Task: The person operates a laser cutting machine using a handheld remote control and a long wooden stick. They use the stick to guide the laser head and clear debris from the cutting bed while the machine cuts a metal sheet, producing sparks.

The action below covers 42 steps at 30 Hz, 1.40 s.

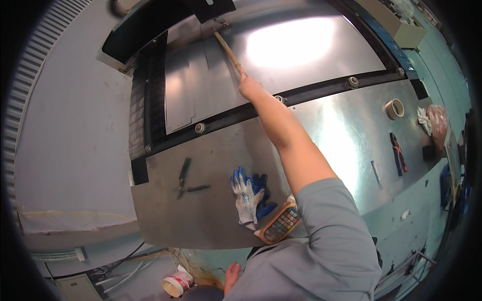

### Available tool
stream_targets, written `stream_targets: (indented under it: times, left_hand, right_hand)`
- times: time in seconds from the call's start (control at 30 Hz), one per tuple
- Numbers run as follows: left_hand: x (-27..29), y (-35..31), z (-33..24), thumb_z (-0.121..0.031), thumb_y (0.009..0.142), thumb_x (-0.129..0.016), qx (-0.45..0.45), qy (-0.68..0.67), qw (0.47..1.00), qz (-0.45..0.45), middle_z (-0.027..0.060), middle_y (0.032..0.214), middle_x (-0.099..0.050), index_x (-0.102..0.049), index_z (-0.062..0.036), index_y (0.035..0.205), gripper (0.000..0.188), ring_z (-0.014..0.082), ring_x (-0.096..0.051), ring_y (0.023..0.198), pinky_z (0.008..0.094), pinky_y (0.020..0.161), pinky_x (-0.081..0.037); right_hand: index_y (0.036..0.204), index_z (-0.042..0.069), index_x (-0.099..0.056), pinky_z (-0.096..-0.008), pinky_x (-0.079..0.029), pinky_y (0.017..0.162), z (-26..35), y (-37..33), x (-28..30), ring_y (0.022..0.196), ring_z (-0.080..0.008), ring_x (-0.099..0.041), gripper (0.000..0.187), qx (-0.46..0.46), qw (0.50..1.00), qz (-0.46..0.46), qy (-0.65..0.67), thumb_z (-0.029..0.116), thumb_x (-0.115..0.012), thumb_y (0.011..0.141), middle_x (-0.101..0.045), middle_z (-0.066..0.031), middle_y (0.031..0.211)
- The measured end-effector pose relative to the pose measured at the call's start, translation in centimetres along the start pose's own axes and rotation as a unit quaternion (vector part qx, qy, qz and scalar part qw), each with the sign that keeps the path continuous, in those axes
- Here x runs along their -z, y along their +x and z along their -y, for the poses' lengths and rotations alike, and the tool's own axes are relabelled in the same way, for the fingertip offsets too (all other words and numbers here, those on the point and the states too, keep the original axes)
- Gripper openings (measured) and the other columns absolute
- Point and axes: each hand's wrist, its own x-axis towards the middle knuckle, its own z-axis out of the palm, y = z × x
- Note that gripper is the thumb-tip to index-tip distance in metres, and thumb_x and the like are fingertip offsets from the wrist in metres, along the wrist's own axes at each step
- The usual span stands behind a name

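Observation:
My right hand (pixel 249 88) reaches far forward over a large shiny metal sheet (pixel 216 95). It is closed round the near end of a thin wooden stick (pixel 228 51). The stick's far tip is at the sheet near the machine's dark head (pixel 208 9), beside a few small dark bits. Whether the tip touches the sheet I cannot tell. Low by my body, my left hand (pixel 232 275) hangs beyond the table's near edge. Its fingers look loosely apart, with nothing seen in them.
On the metal front table lie green-handled nippers (pixel 185 179), work gloves (pixel 247 198), a control pendant (pixel 281 223), pliers (pixel 398 154), a marker (pixel 376 172) and a tape roll (pixel 394 109). Round rollers (pixel 201 128) line the machine's front rail. A bucket (pixel 177 282) stands below.

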Motion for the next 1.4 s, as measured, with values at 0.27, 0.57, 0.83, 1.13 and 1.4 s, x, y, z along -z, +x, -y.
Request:
stream_targets:
  times: [0.27,0.57,0.83,1.13,1.4]
  left_hand:
    - [-3.2,-1.1,0.0,-0.038,0.098,-0.068,0.021,0.013,1.0,-0.006,0.0087,0.115,-0.072,-0.051,-0.0021,0.144,0.06,0.0171,-0.068,0.093,0.0292,0.068,-0.051]
    - [-11.7,-5.0,0.0,-0.036,0.099,-0.067,0.006,-0.004,1.0,-0.008,0.0095,0.112,-0.073,-0.056,0.0001,0.139,0.055,0.0152,-0.068,0.088,0.0277,0.07,-0.051]
    - [-16.9,-8.4,-5.3,-0.028,0.101,-0.065,-0.069,0.0,0.997,-0.016,0.011,0.097,-0.077,-0.07,0.0031,0.113,0.034,0.0146,-0.07,0.096,0.0283,0.085,-0.052]
    - [-18.4,-8.1,-5.3,-0.028,0.1,-0.067,-0.048,0.015,0.998,-0.026,0.0095,0.097,-0.076,-0.066,0.0024,0.121,0.037,0.0144,-0.069,0.092,0.0291,0.085,-0.053]
    - [-20.0,-8.0,-1.3,-0.03,0.099,-0.069,0.026,-0.018,0.999,-0.015,0.0076,0.098,-0.075,-0.066,0.0025,0.119,0.038,0.0138,-0.069,0.088,0.0285,0.079,-0.053]
  right_hand:
    - [0.165,0.017,-0.006,-0.0499,-0.048,0.106,-1.7,-0.3,2.4,0.124,-0.0403,-0.061,0.07,0.029,0.999,0.0,-0.031,0.016,-0.036,0.101,-0.061,-0.0269,0.136]
    - [0.165,0.019,-0.005,-0.0484,-0.046,0.109,-5.0,0.5,6.2,0.126,-0.0365,-0.061,0.071,0.048,0.993,0.023,-0.109,0.019,-0.038,0.102,-0.06,-0.0213,0.139]
    - [0.165,0.019,-0.005,-0.0481,-0.048,0.106,-6.7,1.3,6.7,0.124,-0.0369,-0.062,0.07,0.067,0.99,0.041,-0.116,0.018,-0.038,0.103,-0.061,-0.0214,0.138]
    - [0.165,0.018,-0.006,-0.0482,-0.05,0.104,-7.7,1.4,7.1,0.123,-0.0368,-0.063,0.072,0.069,0.991,0.043,-0.111,0.017,-0.04,0.102,-0.063,-0.0216,0.135]
    - [0.165,0.02,-0.004,-0.0493,-0.05,0.105,-8.3,1.5,7.4,0.124,-0.0377,-0.063,0.074,0.067,0.99,0.055,-0.113,0.015,-0.041,0.101,-0.063,-0.022,0.136]
